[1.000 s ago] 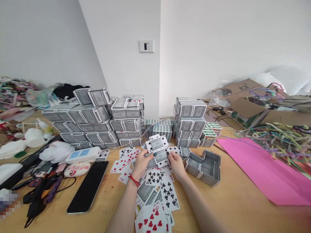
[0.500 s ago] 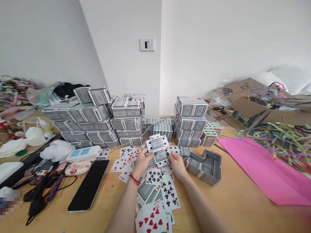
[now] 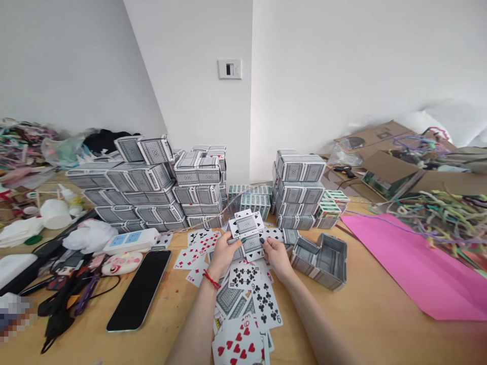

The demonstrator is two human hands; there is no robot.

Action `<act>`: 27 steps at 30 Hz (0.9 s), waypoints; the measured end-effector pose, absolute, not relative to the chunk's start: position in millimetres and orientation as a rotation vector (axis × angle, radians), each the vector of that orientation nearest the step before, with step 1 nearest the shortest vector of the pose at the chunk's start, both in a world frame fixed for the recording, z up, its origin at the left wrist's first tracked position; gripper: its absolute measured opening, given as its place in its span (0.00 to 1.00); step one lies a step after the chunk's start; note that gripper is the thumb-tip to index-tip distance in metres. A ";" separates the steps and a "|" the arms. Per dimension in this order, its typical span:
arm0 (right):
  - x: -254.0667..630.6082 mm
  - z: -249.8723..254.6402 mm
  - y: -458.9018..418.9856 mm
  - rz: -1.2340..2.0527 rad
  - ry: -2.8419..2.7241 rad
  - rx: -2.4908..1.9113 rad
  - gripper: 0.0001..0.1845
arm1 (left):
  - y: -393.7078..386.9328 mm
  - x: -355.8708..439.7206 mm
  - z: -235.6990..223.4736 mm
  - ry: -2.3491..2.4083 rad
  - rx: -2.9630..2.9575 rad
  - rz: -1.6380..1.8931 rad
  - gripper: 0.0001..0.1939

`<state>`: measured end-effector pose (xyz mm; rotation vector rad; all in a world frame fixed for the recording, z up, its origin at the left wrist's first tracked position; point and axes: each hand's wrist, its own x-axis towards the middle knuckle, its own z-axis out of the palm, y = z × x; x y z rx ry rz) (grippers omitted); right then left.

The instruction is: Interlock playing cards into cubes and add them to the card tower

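Observation:
Between my hands is a small group of interlocked, folded playing cards (image 3: 249,234), grey backs showing in the middle and spade corners at the edges. My left hand (image 3: 224,252), with a red string on its wrist, pinches the left side, thumb on top. My right hand (image 3: 276,254) grips the right edge between thumb and fingers. Loose playing cards (image 3: 266,304) lie spread below and around both hands, some face up, some back up. Right of my right hand sits an open box made of folded cards (image 3: 319,261).
Stacked card blocks (image 3: 140,177) stand at the back left, and another card-block stack (image 3: 300,192) at the back right. A black phone (image 3: 139,291) and power strip (image 3: 131,241) lie left. Pink paper (image 3: 414,268) and tangled pipe cleaners (image 3: 445,220) are on the right.

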<state>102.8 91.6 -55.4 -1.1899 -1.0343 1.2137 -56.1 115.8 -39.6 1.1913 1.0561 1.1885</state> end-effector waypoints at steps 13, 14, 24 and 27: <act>100.5 -57.5 92.1 1.244 -0.926 -1.081 0.16 | 116.0 -54.9 -36.3 1.065 1.100 1.187 0.16; 100.2 -56.4 91.9 1.246 -0.893 -1.059 0.16 | 117.1 -55.5 -36.9 1.075 1.076 1.187 0.15; 97.4 -43.3 84.6 1.231 -0.911 -0.958 0.16 | 114.2 -58.9 -29.0 0.953 0.959 1.165 0.17; 95.1 -43.0 83.3 1.104 -0.970 -0.952 0.18 | 111.8 -56.6 -28.0 0.955 0.956 1.149 0.18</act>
